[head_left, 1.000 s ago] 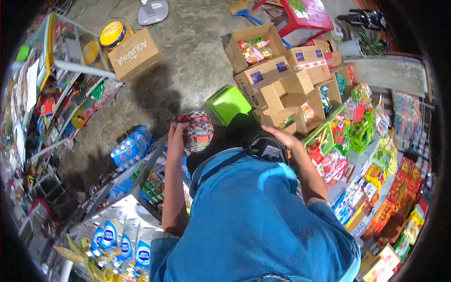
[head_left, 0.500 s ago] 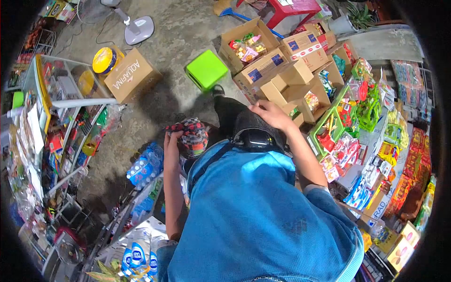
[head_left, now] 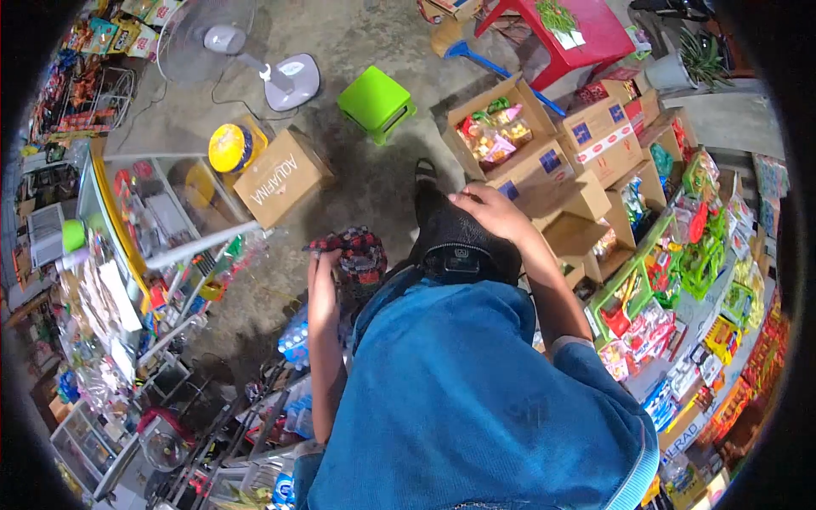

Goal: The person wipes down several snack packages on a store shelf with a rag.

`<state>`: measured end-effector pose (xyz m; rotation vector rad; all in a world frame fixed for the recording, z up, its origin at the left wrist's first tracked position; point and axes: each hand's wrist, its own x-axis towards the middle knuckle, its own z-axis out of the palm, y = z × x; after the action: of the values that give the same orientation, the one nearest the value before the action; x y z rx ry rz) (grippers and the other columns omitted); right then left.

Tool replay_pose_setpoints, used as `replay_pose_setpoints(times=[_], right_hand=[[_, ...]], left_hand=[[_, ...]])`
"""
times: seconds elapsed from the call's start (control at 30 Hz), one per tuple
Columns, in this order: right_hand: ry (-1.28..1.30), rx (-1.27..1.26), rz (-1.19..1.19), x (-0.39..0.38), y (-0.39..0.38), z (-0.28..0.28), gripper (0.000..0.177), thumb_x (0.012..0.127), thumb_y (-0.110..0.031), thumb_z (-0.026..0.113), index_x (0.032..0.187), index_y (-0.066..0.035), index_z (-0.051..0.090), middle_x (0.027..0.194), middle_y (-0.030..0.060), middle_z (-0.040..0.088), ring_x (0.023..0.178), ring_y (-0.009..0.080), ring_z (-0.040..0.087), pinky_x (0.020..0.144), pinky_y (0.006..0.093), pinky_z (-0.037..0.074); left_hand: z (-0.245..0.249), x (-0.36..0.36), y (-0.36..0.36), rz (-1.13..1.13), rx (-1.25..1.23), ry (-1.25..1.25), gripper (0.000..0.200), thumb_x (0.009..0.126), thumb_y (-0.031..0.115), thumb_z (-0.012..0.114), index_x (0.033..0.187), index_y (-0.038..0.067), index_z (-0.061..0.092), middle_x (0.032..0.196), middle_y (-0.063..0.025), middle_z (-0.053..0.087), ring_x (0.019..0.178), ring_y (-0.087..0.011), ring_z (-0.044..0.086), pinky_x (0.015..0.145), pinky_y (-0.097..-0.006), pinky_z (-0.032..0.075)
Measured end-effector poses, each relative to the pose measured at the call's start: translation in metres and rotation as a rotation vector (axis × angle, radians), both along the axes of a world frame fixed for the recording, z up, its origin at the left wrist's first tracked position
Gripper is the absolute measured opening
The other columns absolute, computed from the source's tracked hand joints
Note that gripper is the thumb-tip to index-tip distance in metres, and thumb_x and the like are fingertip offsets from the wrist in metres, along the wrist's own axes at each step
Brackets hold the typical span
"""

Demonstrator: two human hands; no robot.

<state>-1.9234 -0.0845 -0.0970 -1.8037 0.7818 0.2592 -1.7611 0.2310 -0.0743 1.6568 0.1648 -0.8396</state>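
Observation:
My left hand (head_left: pixel 323 262) is closed on a red, black and grey checkered cloth cap (head_left: pixel 363 252), held low at my left side. Its fingers hide part of the cloth. On the right, my right hand (head_left: pixel 491 212) lies over the upper edge of a black bag (head_left: pixel 463 246) at my front. The fingers look stretched out over it, though their tips are partly out of sight. A zipper and a small emblem show on the bag. Below it is my blue shirt, and a sandalled foot (head_left: pixel 426 170) shows ahead.
A green stool (head_left: pixel 375 100) stands ahead on the concrete floor. To the left are an Aquafina carton (head_left: pixel 280 180), a fan (head_left: pixel 293 83) and a glass display case (head_left: pixel 178 204). Open snack cartons (head_left: pixel 544 161), a red table (head_left: pixel 586 47) and a broom (head_left: pixel 489 64) are to the right.
The view has shifted, so the stool, fan and cartons sit differently in it. My left hand still holds the checkered cap, and my right hand stays at the black bag.

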Motion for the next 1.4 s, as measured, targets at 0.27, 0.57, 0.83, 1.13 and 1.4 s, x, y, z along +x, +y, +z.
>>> replay_pose_setpoints(times=[0.27,0.57,0.83,1.13,1.4], right_hand=[[0.001,0.062,-0.061,0.075,-0.090,-0.001,0.054,0.096,-0.052,0.062,0.105,0.001,0.069,0.087,0.0179,0.067,0.083,0.0284,0.065,0.078,0.0386,0.050],[0.132,0.073,-0.123,0.130,-0.126,0.004,0.054,0.097,-0.053,0.061,0.107,-0.001,0.070,0.092,0.0193,0.069,0.088,0.0309,0.068,0.080,0.0400,0.051],[0.261,-0.061,-0.277,0.219,-0.143,0.029,0.054,0.097,-0.051,0.058,0.113,0.000,0.068,0.111,0.0267,0.069,0.108,0.0421,0.065,0.095,0.0472,0.049],[0.216,-0.196,-0.389,0.327,-0.144,0.083,0.050,0.094,-0.048,0.065,0.112,-0.002,0.070,0.108,0.0231,0.071,0.104,0.0384,0.068,0.092,0.0437,0.051],[0.125,-0.275,-0.352,0.387,-0.162,0.092,0.051,0.092,-0.049,0.067,0.112,-0.002,0.070,0.101,0.0202,0.072,0.095,0.0325,0.069,0.085,0.0410,0.052]], left_hand=[[0.030,0.092,-0.111,0.024,0.066,0.212,0.043,0.088,0.036,0.068,0.123,0.013,0.060,0.107,-0.0034,0.065,0.094,-0.0170,0.062,0.077,-0.0311,0.049],[0.020,0.177,-0.167,0.024,-0.004,0.223,0.038,0.094,0.024,0.063,0.126,0.006,0.057,0.116,-0.0051,0.065,0.111,-0.0180,0.062,0.097,-0.0333,0.047],[-0.023,0.325,-0.216,-0.201,-0.076,0.332,0.036,0.094,0.024,0.062,0.124,0.004,0.060,0.112,-0.0056,0.068,0.106,-0.0171,0.065,0.095,-0.0314,0.050],[-0.018,0.465,-0.242,-0.222,-0.150,0.264,0.031,0.094,0.018,0.062,0.122,0.006,0.057,0.114,-0.0059,0.066,0.110,-0.0188,0.063,0.100,-0.0340,0.047],[-0.013,0.506,-0.227,-0.152,-0.131,0.280,0.031,0.094,0.021,0.065,0.119,0.005,0.059,0.113,-0.0069,0.067,0.106,-0.0192,0.065,0.096,-0.0342,0.050]])
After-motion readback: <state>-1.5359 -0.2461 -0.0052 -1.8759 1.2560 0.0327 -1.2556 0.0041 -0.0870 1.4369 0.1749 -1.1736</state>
